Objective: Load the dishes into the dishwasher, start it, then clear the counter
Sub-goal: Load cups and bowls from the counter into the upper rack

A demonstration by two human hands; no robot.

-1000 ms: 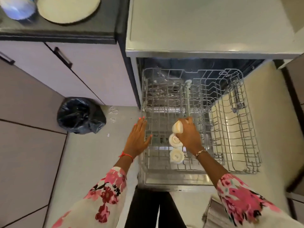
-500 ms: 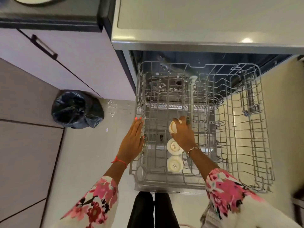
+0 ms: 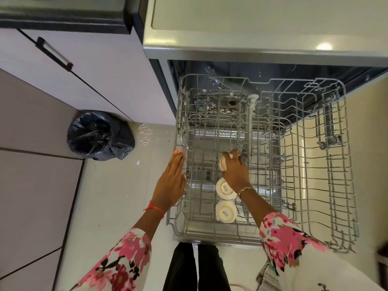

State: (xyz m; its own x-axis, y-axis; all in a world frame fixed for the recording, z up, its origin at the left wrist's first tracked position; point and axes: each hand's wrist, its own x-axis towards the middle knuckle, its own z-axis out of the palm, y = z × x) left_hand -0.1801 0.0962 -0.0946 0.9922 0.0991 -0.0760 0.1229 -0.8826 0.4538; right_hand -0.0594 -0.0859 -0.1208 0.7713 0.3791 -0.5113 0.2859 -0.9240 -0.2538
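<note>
Nearest, in the pulled-out wire rack [image 3: 315, 185] and toward its left side, a cream cup [image 3: 225, 213] upside down, printed base showing. Just beyond it in the same row, a second cup [image 3: 224, 189], likewise upturned. Next along, a third cup [image 3: 222, 163], gripped from above by the right hand [image 3: 236, 172], fingers curled round it. Left of that, the left hand [image 3: 171, 181] flat, fingers straight and together, resting against the rack's left rim. Farther left on the floor [image 3: 109, 196], a black bin bag [image 3: 98, 136]. Farthest, the open dishwasher [image 3: 252, 53] under its pale top, with a dark worktop [image 3: 63, 19] at far left.
</note>
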